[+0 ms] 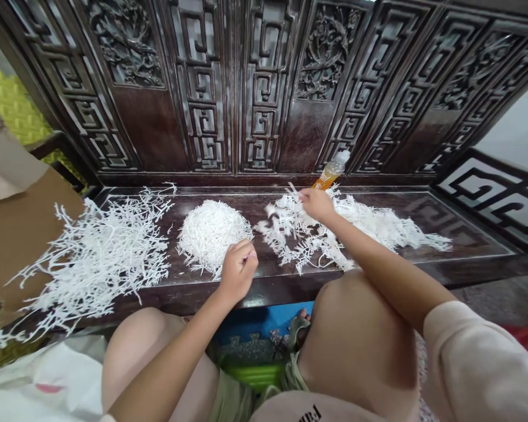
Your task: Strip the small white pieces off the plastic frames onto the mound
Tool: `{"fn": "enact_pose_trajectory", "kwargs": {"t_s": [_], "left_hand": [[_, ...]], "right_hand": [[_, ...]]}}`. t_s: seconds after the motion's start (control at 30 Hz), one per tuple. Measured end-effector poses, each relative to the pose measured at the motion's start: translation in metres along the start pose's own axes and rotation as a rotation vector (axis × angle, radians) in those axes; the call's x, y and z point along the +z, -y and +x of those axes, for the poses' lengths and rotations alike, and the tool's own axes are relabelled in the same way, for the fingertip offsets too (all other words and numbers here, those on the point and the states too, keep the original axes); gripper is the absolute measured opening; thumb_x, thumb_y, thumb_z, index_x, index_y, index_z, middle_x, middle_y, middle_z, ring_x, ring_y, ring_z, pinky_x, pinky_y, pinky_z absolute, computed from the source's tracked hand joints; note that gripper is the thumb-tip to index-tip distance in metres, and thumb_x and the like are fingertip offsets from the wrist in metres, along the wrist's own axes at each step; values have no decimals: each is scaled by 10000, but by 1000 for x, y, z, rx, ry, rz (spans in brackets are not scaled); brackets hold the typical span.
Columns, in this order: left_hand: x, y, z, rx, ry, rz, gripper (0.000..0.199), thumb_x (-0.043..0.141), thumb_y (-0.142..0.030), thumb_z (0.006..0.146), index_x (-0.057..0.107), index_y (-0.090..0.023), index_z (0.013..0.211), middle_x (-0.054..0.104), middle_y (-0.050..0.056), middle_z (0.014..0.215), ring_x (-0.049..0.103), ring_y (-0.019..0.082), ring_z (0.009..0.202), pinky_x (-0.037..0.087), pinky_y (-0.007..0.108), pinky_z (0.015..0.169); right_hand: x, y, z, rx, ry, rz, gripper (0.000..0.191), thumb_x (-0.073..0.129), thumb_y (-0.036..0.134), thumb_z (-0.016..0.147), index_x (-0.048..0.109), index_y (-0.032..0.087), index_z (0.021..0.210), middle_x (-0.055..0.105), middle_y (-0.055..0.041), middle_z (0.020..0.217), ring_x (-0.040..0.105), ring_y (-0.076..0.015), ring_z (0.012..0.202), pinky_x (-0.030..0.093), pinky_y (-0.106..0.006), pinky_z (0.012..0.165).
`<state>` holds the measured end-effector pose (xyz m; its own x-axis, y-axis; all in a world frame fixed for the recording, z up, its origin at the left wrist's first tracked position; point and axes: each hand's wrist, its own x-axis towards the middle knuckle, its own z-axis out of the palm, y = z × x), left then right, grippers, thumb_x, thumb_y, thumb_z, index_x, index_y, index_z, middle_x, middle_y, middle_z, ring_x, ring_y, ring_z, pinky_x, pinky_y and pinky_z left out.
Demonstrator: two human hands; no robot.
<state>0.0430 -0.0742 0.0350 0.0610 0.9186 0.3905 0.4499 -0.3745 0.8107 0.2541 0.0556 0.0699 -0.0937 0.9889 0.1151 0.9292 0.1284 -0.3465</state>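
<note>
My right hand (317, 204) is pinched over the right-hand heap, with a thin white branched piece (293, 188) jutting from its fingertips, slightly blurred. Below it spreads a loose heap of white, plastic-looking branched pieces (378, 223) with short prongs. My left hand (239, 271) is closed at the near right edge of a round pile of short white bits (211, 231). Its curled fingers hide whatever may be inside. Farther left lies a tangled heap of bare white branching strands (110, 258), partly hanging over the bench's front edge.
A dark wooden bench (466, 249) carries all the heaps, backed by a carved lattice panel (211, 117). An orange drink bottle (332, 170) stands behind the right heap. Brown cardboard (26, 234) is at the left, and a white bag (48, 381) lies beside my left knee.
</note>
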Motion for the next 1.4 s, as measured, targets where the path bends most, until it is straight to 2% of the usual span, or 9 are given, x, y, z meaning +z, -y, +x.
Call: {"fn": "enact_pose_trajectory", "kwargs": {"t_s": [0.13, 0.27, 0.37, 0.6, 0.83, 1.03, 1.2, 1.3, 1.4], "left_hand": [[-24, 35, 31, -269, -97, 163, 204, 331, -285, 778, 457, -196, 644, 509, 3, 653, 460, 138, 624, 321, 248, 579], [-42, 87, 52, -545, -23, 480, 186, 403, -301, 732, 546, -218, 817, 598, 51, 861, 533, 208, 784, 346, 296, 653], [-43, 105, 50, -622, 45, 655, 289, 413, -270, 720, 523, -213, 982, 577, 102, 958, 538, 248, 837, 360, 336, 682], [-21, 67, 38, -276, -142, 769, 365, 397, -302, 763, 500, -188, 1094, 485, 131, 1072, 430, 286, 1006, 334, 393, 799], [10, 15, 10, 179, 167, 392, 367, 454, -321, 771, 461, -220, 1124, 519, 59, 1043, 459, 203, 960, 342, 329, 811], [19, 22, 5, 129, 189, 294, 206, 452, -320, 786, 555, -201, 918, 579, 53, 868, 497, 187, 841, 336, 313, 744], [14, 25, 11, 4, 141, 188, 312, 375, -360, 813, 510, -172, 603, 504, 21, 630, 463, 148, 674, 334, 267, 653], [13, 24, 11, -104, 110, 43, 366, 338, -391, 816, 456, -168, 551, 453, 0, 575, 436, 127, 611, 329, 247, 604], [13, 24, 11, -197, 78, -142, 371, 308, -424, 817, 488, -165, 621, 488, -1, 608, 455, 127, 626, 342, 241, 605]], "right_hand": [[0, -34, 5, 21, 145, 114, 242, 399, 224, 770, 606, 113, 709, 545, -35, 593, 447, -113, 564, 315, -235, 546], [15, -27, -3, 16, 325, 336, 269, 412, 277, 771, 618, 103, 770, 545, -26, 606, 435, -78, 503, 333, -223, 511], [20, -17, -7, 112, 434, 539, 169, 516, 248, 696, 619, 117, 724, 539, -8, 574, 426, -71, 495, 338, -207, 483], [9, 8, -20, 162, 571, 741, 99, 562, 228, 685, 582, 138, 649, 560, -10, 533, 435, -77, 450, 371, -211, 420], [13, 38, -33, 75, 691, 787, 120, 544, 250, 722, 566, 132, 720, 558, 5, 529, 451, -64, 404, 355, -186, 370], [26, 51, -39, 35, 798, 838, 137, 514, 273, 753, 531, 139, 730, 554, 16, 542, 460, -55, 390, 387, -185, 410], [29, 48, -35, 83, 654, 635, 237, 443, 360, 796, 517, 141, 846, 571, -12, 593, 478, -83, 450, 393, -213, 467], [25, 50, -36, -147, 518, 567, 315, 444, 433, 781, 555, 140, 814, 595, -49, 810, 529, -122, 718, 412, -245, 665], [19, 55, -40, -348, 579, 658, 364, 398, 471, 791, 560, 152, 854, 574, -41, 914, 496, -134, 853, 373, -272, 781]]}}
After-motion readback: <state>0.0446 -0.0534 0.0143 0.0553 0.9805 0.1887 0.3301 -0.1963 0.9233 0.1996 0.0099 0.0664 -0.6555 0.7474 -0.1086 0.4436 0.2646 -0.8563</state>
